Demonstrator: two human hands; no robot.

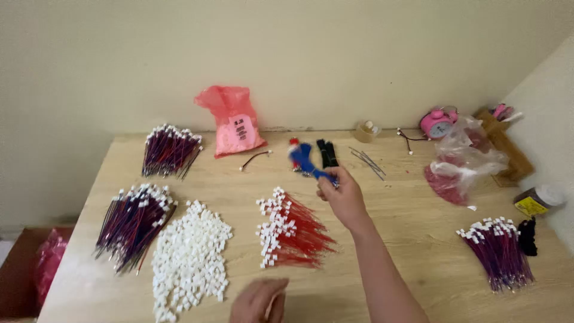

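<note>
Tabletop (418, 239), pale wood, against plain beige wall. Pink bag (235, 119) upright at back; clear bag (463, 158) holds red wires. Right hand (344, 194) grips blue tool (306, 161) above red wire bundle (293, 230). Left hand (260, 299) at near edge, grip unclear.

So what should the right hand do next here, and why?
Probably bring the blue tool back toward the red wire bundle. The right hand grips it raised at the far side of the table, while the left hand waits near the white connector pile.
</note>
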